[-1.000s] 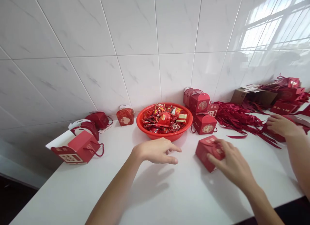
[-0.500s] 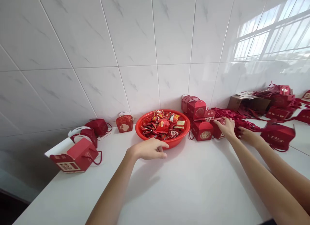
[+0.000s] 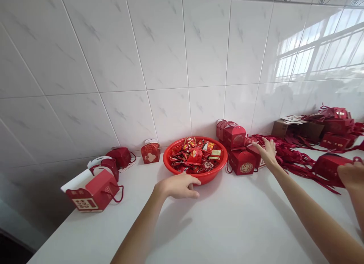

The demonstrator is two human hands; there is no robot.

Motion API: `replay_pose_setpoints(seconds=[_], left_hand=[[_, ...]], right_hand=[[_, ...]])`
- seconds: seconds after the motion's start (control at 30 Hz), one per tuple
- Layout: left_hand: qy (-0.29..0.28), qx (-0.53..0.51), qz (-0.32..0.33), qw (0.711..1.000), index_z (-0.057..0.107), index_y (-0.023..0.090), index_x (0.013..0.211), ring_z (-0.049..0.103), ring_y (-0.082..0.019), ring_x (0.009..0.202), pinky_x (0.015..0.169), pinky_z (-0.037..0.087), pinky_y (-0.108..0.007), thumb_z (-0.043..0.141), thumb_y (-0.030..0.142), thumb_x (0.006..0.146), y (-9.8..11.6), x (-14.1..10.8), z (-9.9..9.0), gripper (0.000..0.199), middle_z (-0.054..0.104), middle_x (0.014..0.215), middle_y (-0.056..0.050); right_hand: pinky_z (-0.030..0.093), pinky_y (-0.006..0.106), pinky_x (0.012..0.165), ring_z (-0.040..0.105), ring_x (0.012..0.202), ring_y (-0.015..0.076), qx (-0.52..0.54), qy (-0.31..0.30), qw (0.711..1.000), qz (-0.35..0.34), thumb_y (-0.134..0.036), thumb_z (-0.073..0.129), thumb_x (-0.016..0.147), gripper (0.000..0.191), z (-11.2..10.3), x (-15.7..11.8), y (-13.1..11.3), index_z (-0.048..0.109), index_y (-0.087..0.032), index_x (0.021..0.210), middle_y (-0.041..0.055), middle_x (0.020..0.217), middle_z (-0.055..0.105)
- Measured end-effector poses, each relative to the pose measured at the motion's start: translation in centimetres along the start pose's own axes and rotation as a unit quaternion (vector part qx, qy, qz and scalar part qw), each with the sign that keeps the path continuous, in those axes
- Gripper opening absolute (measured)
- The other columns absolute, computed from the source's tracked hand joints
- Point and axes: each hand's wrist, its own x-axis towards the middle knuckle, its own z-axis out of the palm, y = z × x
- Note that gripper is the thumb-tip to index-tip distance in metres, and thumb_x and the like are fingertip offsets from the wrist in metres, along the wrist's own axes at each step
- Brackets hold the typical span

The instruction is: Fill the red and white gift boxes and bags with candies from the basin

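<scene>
My left hand (image 3: 181, 186) hovers over the white table just in front of a red plastic basket (image 3: 205, 177). Its thumb and index finger are apart, and nothing is in it. Red-wrapped sweets (image 3: 195, 156) fill the basket. To the right, my right hand (image 3: 266, 152) is at a small red gift box (image 3: 256, 155) and partly hides it. Its fingers are spread; whether they touch the box I cannot tell. Beside that box sits another red gift box (image 3: 242, 162) with a round gold print, below stacked boxes (image 3: 233, 135).
Another person's hand (image 3: 351, 174) is at a red box (image 3: 327, 169) on the far right. Red ribbons (image 3: 295, 158) and a cardboard box (image 3: 280, 128) lie behind. An open-topped red box (image 3: 95, 192) and several more stand left, by the tiled wall (image 3: 167, 112).
The view has tilted up slightly. The other person's hand has moved right, over to the red box there. My right hand's fingers have spread; my left hand keeps its place by the basket.
</scene>
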Motion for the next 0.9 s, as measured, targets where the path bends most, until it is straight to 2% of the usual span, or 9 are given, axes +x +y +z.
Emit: replay_pose_setpoints(seconds=[0.07, 0.13, 0.23, 0.3, 0.37, 0.43, 0.53, 0.67, 0.9], left_hand=[[-0.002, 0.0, -0.003, 1.0, 0.053, 0.019, 0.145, 0.061, -0.029, 0.121, 0.088, 0.051, -0.032, 0.058, 0.045, 0.087, 0.0, 0.1, 0.1, 0.064, 0.072, 0.122, -0.009], [-0.004, 0.001, -0.008, 1.0, 0.052, 0.018, 0.145, 0.063, -0.029, 0.119, 0.086, 0.052, -0.032, 0.059, 0.045, 0.086, 0.0, 0.3, 0.2, 0.065, 0.071, 0.124, -0.01], [-0.004, 0.003, -0.016, 1.0, 0.052, 0.018, 0.145, 0.063, -0.028, 0.119, 0.086, 0.052, -0.031, 0.059, 0.045, 0.086, 0.1, 0.3, 0.2, 0.065, 0.071, 0.125, -0.01], [-0.008, 0.0, -0.017, 1.0, 0.052, 0.017, 0.145, 0.064, -0.027, 0.118, 0.085, 0.052, -0.03, 0.058, 0.044, 0.087, 0.2, 0.3, 0.1, 0.065, 0.071, 0.125, -0.01], [-0.011, -0.007, -0.017, 1.0, 0.052, 0.016, 0.145, 0.065, -0.026, 0.114, 0.085, 0.053, -0.03, 0.059, 0.044, 0.087, 0.2, 0.1, 0.1, 0.065, 0.07, 0.125, -0.011], [-0.006, -0.01, -0.018, 1.0, 0.052, 0.016, 0.145, 0.066, -0.026, 0.114, 0.085, 0.053, -0.03, 0.059, 0.043, 0.087, 0.3, 0.0, 0.1, 0.065, 0.071, 0.124, -0.011], [0.001, -0.012, -0.021, 1.0, 0.052, 0.017, 0.145, 0.066, -0.026, 0.114, 0.086, 0.052, -0.03, 0.059, 0.042, 0.086, 0.3, -0.1, 0.1, 0.064, 0.071, 0.123, -0.01], [-0.001, -0.017, -0.021, 1.0, 0.052, 0.018, 0.145, 0.066, -0.026, 0.113, 0.086, 0.052, -0.029, 0.059, 0.043, 0.086, 0.3, 0.0, 0.2, 0.065, 0.071, 0.124, -0.009], [-0.034, -0.014, 0.001, 0.999, 0.052, 0.02, 0.145, 0.066, -0.023, 0.115, 0.09, 0.05, -0.028, 0.059, 0.046, 0.088, 0.6, 0.4, -0.1, 0.064, 0.071, 0.126, -0.008]], right_hand=[[0.027, 0.059, 0.11, 0.028, 0.142, 0.0438, 0.005, -0.009, 0.997, 0.071, -0.069, 0.054, 0.075, 0.075, 3.0, 0.3, -0.8, 0.054, -0.017, 0.129, 0.0227, 0.149, 0.041], [0.031, 0.057, 0.109, 0.037, 0.137, 0.0414, 0.006, 0.007, 0.994, 0.109, -0.064, 0.061, 0.07, 0.071, 4.5, 0.1, -1.0, 0.056, -0.019, 0.124, 0.0206, 0.14, 0.051], [0.044, 0.052, 0.095, 0.06, 0.108, 0.0372, 0.027, -0.001, 0.977, 0.213, -0.057, 0.065, 0.065, 0.051, 4.5, -0.9, -0.3, 0.059, -0.021, 0.101, 0.0145, 0.105, 0.067], [0.05, 0.047, 0.084, 0.064, 0.091, 0.0328, 0.083, -0.037, 0.959, 0.269, -0.056, 0.066, 0.064, 0.044, 4.4, -1.8, 0.4, 0.056, -0.022, 0.09, 0.0105, 0.091, 0.068], [0.052, 0.042, 0.079, 0.065, 0.088, 0.03, 0.152, -0.064, 0.951, 0.263, -0.057, 0.068, 0.063, 0.043, 4.8, -2.4, 0.9, 0.055, -0.023, 0.087, 0.0089, 0.09, 0.068], [0.053, 0.038, 0.078, 0.066, 0.091, 0.0282, 0.193, -0.065, 0.952, 0.228, -0.057, 0.069, 0.064, 0.043, 5.5, -2.6, 1.2, 0.056, -0.023, 0.088, 0.0082, 0.092, 0.069], [0.052, 0.039, 0.078, 0.066, 0.084, 0.0267, 0.179, -0.03, 0.959, 0.215, -0.054, 0.066, 0.068, 0.035, 6.0, -2.6, 1.7, 0.056, -0.023, 0.081, 0.0067, 0.084, 0.069], [0.05, 0.039, 0.076, 0.065, 0.079, 0.0262, 0.158, 0.006, 0.96, 0.232, -0.048, 0.063, 0.07, 0.027, 5.2, -2.6, 2.8, 0.054, -0.024, 0.077, 0.0067, 0.081, 0.069], [0.051, 0.037, 0.077, 0.067, 0.086, 0.0264, 0.201, -0.037, 0.958, 0.202, -0.055, 0.066, 0.069, 0.034, 4.7, -3.1, 3.2, 0.06, -0.023, 0.079, 0.0083, 0.088, 0.074]])
